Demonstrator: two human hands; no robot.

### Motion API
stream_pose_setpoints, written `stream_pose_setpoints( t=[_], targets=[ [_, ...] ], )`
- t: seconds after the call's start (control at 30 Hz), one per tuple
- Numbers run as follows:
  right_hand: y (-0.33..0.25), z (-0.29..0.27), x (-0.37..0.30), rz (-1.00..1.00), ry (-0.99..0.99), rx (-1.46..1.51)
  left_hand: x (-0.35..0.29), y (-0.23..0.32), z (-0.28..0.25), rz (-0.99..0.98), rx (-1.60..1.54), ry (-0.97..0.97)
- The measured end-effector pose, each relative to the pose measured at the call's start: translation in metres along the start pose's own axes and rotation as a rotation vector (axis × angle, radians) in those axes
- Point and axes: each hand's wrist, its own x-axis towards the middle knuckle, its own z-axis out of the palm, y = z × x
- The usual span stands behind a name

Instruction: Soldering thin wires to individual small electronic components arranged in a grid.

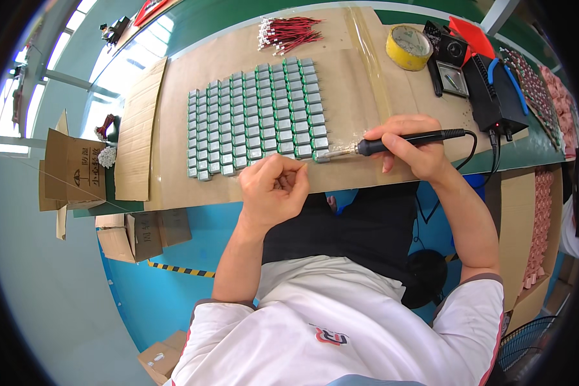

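Observation:
In my right hand (419, 147) is a soldering iron (370, 147) with a black handle. Its metal tip points left and reaches the front right corner of a grid of small grey blocks with green edges (257, 109). Whether the tip touches a block I cannot tell. My left hand (274, 190) is closed in a pinch at the front edge of the grid, just left of the tip. What its fingers hold, if anything, is too small to see. The blocks stand in tight rows on brown card (170, 148).
A bundle of red and black wires with white plugs (288, 34) lies behind the grid. At the right are a yellow tape roll (409, 47), a black soldering station (495, 96) with its cable, and a small tray (452, 80). Cardboard boxes (77, 168) stand left.

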Motion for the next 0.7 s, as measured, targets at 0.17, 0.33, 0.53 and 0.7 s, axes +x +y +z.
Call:
stream_pose_setpoints(
  t=[0.17, 0.33, 0.53, 0.7],
  targets=[
    [-0.0007, 0.0006, -0.0001, 0.001, -0.013, -0.002, 0.0011, 0.0005, 0.0007, 0.016, 0.014, -0.005],
    [-0.0006, 0.0013, -0.0001, 0.009, -0.016, -0.014, 0.0009, -0.0001, 0.0002, 0.019, 0.022, -0.011],
    [0.0004, 0.0016, -0.0003, 0.007, -0.016, -0.012, 0.0009, -0.0013, 0.0007, 0.022, 0.017, -0.018],
    [0.0007, 0.0015, -0.0001, 0.0, -0.018, -0.017, 0.0007, -0.001, 0.0012, 0.014, 0.018, -0.022]
  ],
)
